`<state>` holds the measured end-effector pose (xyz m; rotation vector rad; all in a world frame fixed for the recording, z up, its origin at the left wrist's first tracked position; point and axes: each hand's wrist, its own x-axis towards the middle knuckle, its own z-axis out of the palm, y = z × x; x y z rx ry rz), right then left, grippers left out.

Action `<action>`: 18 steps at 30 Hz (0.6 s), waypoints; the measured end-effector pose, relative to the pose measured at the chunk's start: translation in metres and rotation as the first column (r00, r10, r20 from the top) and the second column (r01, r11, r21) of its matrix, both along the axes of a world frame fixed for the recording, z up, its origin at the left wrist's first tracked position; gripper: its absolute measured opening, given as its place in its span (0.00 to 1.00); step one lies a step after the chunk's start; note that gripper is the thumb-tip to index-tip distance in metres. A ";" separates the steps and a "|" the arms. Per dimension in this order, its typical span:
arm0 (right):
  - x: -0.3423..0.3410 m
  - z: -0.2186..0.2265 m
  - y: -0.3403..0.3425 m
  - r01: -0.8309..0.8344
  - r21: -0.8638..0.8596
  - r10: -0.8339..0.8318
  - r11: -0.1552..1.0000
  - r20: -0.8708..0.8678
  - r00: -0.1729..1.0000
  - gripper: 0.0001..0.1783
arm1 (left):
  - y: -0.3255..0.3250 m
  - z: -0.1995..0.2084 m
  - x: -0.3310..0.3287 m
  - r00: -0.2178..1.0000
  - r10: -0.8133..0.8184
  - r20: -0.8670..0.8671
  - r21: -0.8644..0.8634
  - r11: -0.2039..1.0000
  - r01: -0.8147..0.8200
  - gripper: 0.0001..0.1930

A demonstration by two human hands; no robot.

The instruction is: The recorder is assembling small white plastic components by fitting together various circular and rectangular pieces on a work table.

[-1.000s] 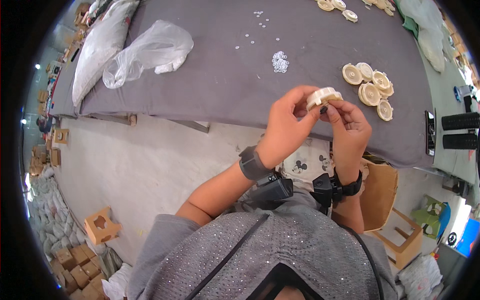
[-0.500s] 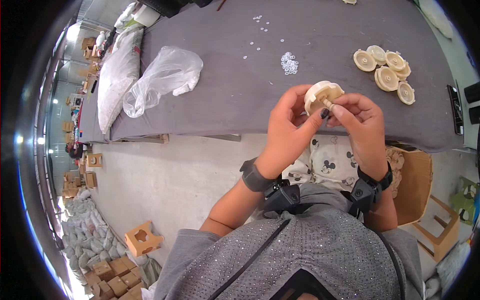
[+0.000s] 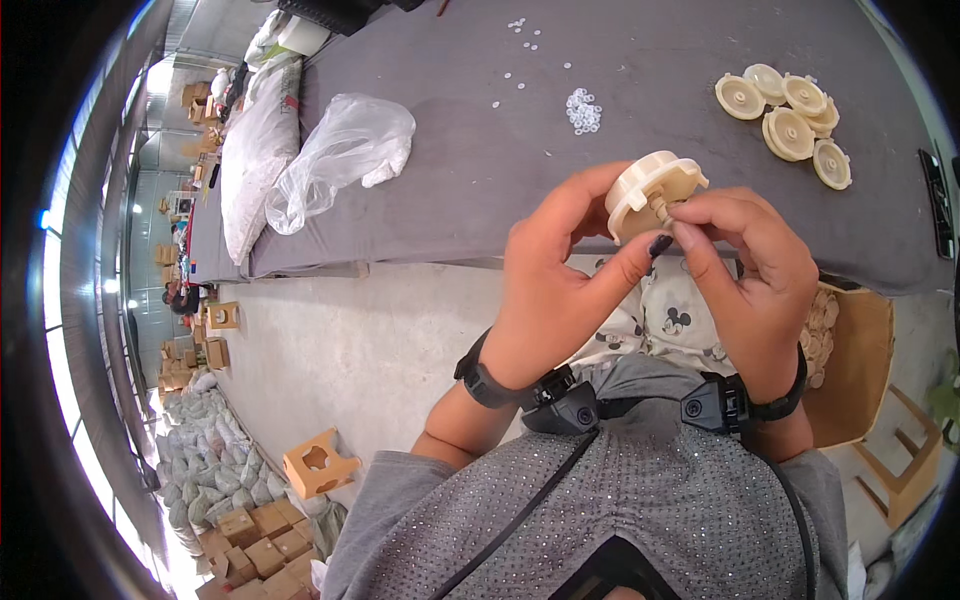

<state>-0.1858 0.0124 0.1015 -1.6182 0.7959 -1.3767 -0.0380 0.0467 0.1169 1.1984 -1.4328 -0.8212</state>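
Observation:
A round cream plastic cap (image 3: 654, 186) with a notched rim and a central stem is held up over the table's near edge. My left hand (image 3: 570, 270) grips its rim from the left, the thumb resting below the stem. The thumb and forefinger of my right hand (image 3: 745, 255) pinch the stem (image 3: 661, 208) at the cap's middle. Whether a small ring sits between those fingertips cannot be made out. Beyond the hands lies a small heap of white washers (image 3: 583, 111), with several loose ones scattered farther off. A group of similar cream caps (image 3: 788, 133) rests at the far right.
The table wears a grey cloth (image 3: 460, 190). On its left lie a clear plastic bag (image 3: 335, 150) and a full white sack (image 3: 262, 160). A cardboard box (image 3: 850, 360) holding brown pieces stands by my right arm. A dark phone-like object (image 3: 936, 203) lies at the right edge.
Both hands have come nearer to me with the cap, which now tilts more toward the right. The right fingers have closed in around the stem. The view has shifted slightly.

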 end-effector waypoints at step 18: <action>0.006 -0.013 0.006 0.215 -0.016 -0.213 0.976 0.095 0.972 0.07 | -0.003 -0.006 -0.025 0.984 0.148 0.096 -0.155 0.979 -0.132 0.14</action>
